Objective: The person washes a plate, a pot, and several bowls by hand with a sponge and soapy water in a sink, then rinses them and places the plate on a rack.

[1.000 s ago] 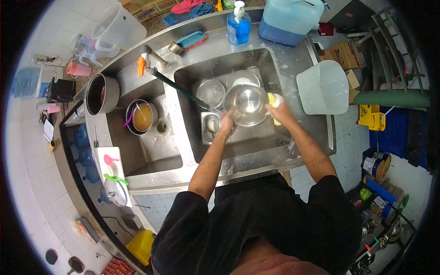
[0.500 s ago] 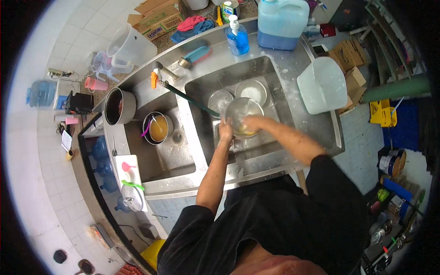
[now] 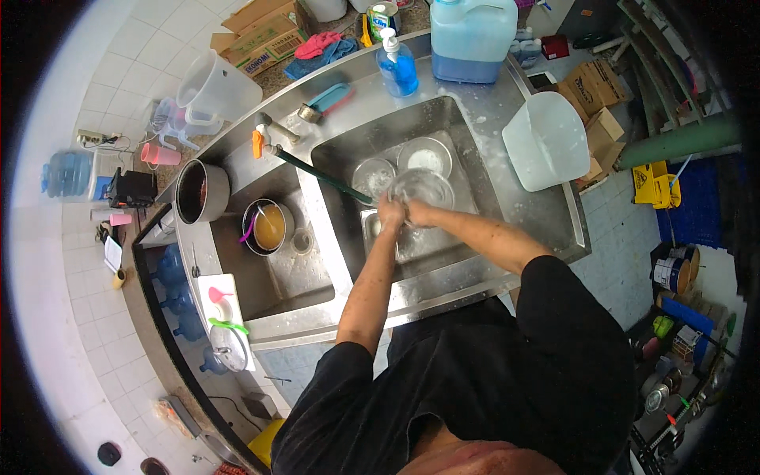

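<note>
A round metal bowl (image 3: pixel 423 188), smeared by motion, is over the right sink basin (image 3: pixel 467 253). My left hand (image 3: pixel 390 212) is closed on its near left rim. Right beside it, my right hand (image 3: pixel 419 213) is closed on the near rim, its fingers partly hidden. Just beyond the bowl, two round metal pans, the left pan (image 3: pixel 373 176) and the right pan (image 3: pixel 425 156), lie in the basin. A rectangular metal container (image 3: pixel 370 226) sits under my left hand. The dark green hose (image 3: pixel 321 172) reaches from the tap to beside the bowl.
In the left basin (image 3: pixel 297 277) stands a pot (image 3: pixel 269 226) of yellowish liquid. A large pot (image 3: pixel 203 191) rests on the left ledge. Behind are a blue soap bottle (image 3: pixel 397 71) and a big jug (image 3: pixel 473 43). A translucent white tub (image 3: pixel 548 142) stands at right.
My right hand has moved from inside the bowl to its near rim, beside my left hand. The bowl has tipped, and the yellow patch in it no longer shows. The view has shifted slightly.
</note>
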Demonstrator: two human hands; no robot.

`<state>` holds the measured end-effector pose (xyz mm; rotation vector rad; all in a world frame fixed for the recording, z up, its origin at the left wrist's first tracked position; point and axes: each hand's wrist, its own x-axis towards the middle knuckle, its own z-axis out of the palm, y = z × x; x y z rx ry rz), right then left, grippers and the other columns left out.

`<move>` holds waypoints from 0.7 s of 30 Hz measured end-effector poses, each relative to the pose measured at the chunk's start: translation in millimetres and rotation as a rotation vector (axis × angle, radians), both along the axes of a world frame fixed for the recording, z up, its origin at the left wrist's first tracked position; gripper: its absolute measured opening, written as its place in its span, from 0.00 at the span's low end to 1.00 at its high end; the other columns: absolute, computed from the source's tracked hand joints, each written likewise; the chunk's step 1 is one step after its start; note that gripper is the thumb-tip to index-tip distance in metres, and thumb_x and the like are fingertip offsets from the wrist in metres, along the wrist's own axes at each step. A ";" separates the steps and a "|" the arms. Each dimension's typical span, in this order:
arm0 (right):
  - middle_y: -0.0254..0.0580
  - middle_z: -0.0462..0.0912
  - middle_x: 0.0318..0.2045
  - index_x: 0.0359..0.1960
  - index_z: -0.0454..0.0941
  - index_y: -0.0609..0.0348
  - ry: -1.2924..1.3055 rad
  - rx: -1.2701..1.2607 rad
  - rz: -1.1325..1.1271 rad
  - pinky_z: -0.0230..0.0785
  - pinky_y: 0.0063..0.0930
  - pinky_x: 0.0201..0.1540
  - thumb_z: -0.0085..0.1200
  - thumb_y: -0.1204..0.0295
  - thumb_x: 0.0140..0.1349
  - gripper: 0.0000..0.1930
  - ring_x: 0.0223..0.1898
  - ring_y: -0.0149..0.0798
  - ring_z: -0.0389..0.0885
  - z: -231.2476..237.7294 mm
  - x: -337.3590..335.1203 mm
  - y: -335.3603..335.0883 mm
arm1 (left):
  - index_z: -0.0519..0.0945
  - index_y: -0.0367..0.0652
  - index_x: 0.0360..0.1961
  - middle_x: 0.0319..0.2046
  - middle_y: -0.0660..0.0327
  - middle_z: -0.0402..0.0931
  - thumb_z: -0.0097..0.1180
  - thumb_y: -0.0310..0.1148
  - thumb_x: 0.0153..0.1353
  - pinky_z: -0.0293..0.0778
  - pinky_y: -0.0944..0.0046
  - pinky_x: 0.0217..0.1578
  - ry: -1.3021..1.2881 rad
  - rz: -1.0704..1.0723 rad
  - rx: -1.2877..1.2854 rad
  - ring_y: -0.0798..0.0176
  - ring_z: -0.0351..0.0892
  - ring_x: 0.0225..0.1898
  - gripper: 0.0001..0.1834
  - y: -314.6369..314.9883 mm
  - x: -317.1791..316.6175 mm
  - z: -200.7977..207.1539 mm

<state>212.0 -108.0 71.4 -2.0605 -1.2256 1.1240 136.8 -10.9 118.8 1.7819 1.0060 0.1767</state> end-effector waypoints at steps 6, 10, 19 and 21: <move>0.40 0.83 0.35 0.37 0.80 0.53 -0.906 0.418 1.056 0.69 0.37 0.51 0.46 0.66 0.60 0.11 0.36 0.44 0.81 83.2 35.7 -5.6 | 0.70 0.40 0.57 0.45 0.49 0.77 0.47 0.33 0.61 0.72 0.59 0.45 0.212 -0.226 -0.275 0.55 0.77 0.44 0.22 10.7 -47.1 26.5; 0.40 0.81 0.40 0.40 0.79 0.50 -1.126 0.604 0.985 0.62 0.33 0.58 0.43 0.66 0.63 0.11 0.41 0.38 0.80 92.9 52.6 -8.4 | 0.70 0.41 0.55 0.40 0.54 0.76 0.47 0.27 0.54 0.79 0.60 0.27 0.138 -0.194 -0.534 0.59 0.77 0.30 0.24 24.9 -42.7 18.0; 0.57 0.80 0.39 0.40 0.78 0.63 -0.178 -0.022 0.370 0.70 0.42 0.49 0.60 0.54 0.49 0.24 0.43 0.54 0.79 125.7 -26.1 -23.7 | 0.74 0.47 0.51 0.39 0.56 0.74 0.48 0.32 0.56 0.80 0.59 0.27 0.296 -0.157 -0.575 0.55 0.75 0.38 0.20 71.8 -25.1 42.0; 0.49 0.83 0.33 0.36 0.80 0.63 -0.213 -0.082 0.365 0.73 0.38 0.42 0.67 0.59 0.43 0.22 0.39 0.48 0.82 113.2 -18.4 -29.6 | 0.72 0.48 0.55 0.50 0.55 0.70 0.49 0.46 0.58 0.80 0.56 0.34 0.332 -0.348 -0.611 0.54 0.69 0.50 0.25 72.0 -22.3 40.8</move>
